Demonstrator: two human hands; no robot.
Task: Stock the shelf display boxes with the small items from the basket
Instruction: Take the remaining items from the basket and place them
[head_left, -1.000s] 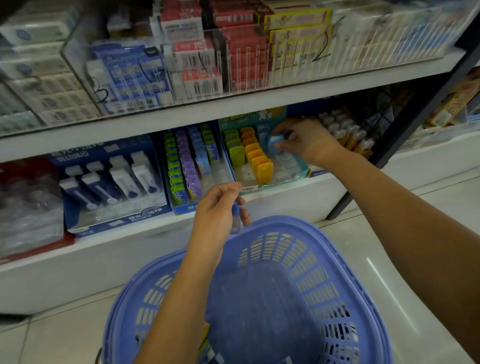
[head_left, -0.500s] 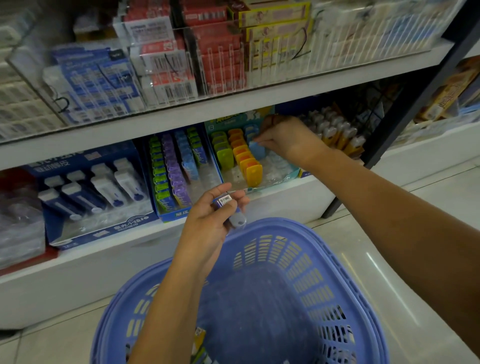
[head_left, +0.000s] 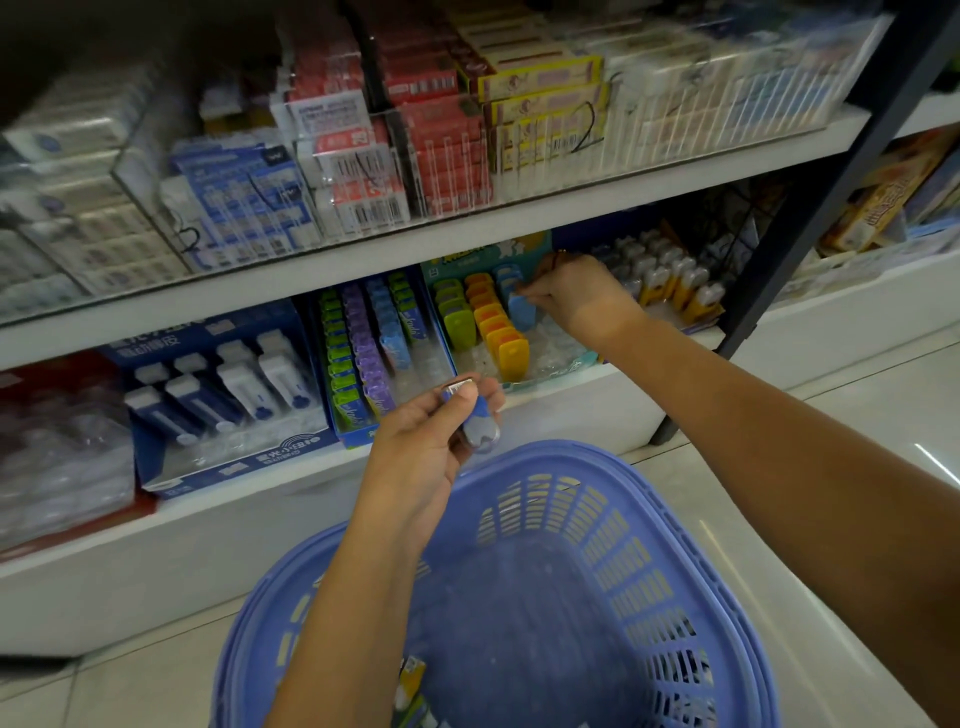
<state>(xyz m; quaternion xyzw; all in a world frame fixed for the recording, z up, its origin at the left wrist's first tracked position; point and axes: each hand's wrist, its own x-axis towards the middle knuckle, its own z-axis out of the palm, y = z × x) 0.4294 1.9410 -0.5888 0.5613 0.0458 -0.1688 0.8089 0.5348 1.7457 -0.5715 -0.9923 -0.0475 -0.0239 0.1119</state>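
Left hand (head_left: 422, 447): we see it above the far rim of the basket (head_left: 675, 525), fingers curled round a small blue-and-grey item (head_left: 478, 423).
Right hand (head_left: 582, 301): we see it inside the teal display box (head_left: 571, 365), fingertips pinching a light-blue item (head_left: 522, 312) in the blue row.
Display box: on the lower shelf (head_left: 571, 405), holding upright green, orange and blue rows.
Basket: blue plastic, below both hands, with a few packets at its near edge.

Right hand (head_left: 582, 299) pinches blue item (head_left: 521, 310) in display box (head_left: 566, 364); left hand (head_left: 426, 447) holds another (head_left: 475, 421) above basket (head_left: 691, 545).
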